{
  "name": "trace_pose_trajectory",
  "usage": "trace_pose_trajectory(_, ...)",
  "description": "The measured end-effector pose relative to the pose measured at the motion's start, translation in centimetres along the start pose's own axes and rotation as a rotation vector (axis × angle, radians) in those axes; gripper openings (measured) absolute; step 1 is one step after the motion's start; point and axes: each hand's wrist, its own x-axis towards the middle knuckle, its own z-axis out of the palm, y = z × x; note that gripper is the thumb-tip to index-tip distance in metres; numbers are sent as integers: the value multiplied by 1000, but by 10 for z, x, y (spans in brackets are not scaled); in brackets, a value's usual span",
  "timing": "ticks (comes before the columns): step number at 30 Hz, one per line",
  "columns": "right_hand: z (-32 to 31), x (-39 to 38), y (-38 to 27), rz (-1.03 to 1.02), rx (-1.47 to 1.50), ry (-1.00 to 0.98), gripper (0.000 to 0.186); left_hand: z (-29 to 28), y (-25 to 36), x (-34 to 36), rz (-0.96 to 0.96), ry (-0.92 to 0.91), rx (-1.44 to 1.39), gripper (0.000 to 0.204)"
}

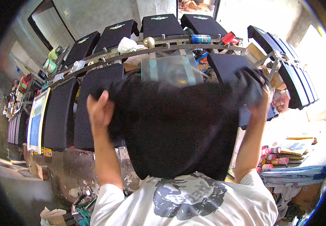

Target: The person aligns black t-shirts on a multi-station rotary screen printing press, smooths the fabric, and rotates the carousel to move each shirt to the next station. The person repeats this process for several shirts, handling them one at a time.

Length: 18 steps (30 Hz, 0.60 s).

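Note:
A black T-shirt [181, 130] hangs stretched between my two hands in front of my chest, its upper part smeared by motion. My left hand [101, 110] is closed on the cloth at its left side, thumb up. On the opposite side my right hand [261, 101] grips the shirt's other edge, slightly blurred. Behind the shirt lies a bare printing board [170, 69] with pale green stripes, its near part hidden by the cloth. Black shirts lie on the boards to either side, one black-covered board [98, 84] at left and another [227, 64] at right.
Beyond a curved metal rail [148, 50], more black-covered boards [162, 25] carry small white prints. A framed screen [38, 120] leans at the left. A white bag [128, 45] and a blue can [200, 39] sit by the rail. Pink-and-white containers [274, 156] lie at right; scraps litter the floor.

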Motion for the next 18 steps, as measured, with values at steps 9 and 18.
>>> trace_pose_trajectory(9,36,33,-45,-506,-545,217,41,53,69,45,233,-224,-441,32)
trace_pose_trajectory(18,-111,-22,63,284,-75,225,25,-21,-44,-54,-261,255,264,35)
